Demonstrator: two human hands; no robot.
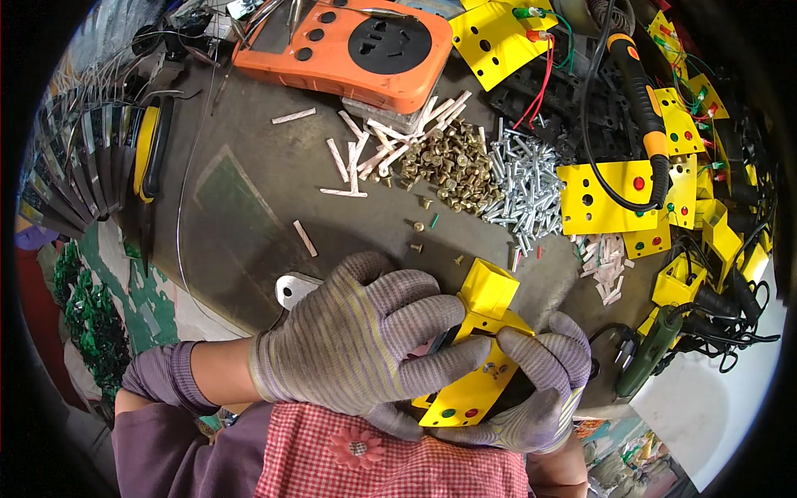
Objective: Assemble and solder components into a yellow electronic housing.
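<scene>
In front of my apron I hold a yellow metal housing (469,390) between both hands, both in grey striped gloves. It lies tilted, with a green and a red indicator at its near end, screw heads on its face and a square yellow box part (488,289) at its far end. My left hand (357,332) grips it from the left, fingers reaching over its upper side. My right hand (544,382) closes round its right side, fingertips near the middle. Dark parts show inside; the rest is hidden by my fingers. A white metal plate (296,290) lies beside my left hand.
Beyond my hands lie brass screws (452,162), silver screws (527,187) and pale sleeves (365,153). An orange box (349,62) with a socket stands at the back. Yellow plates (610,199) and corded tools, including a green-handled one (652,353), crowd the right; pliers (148,153) lie left.
</scene>
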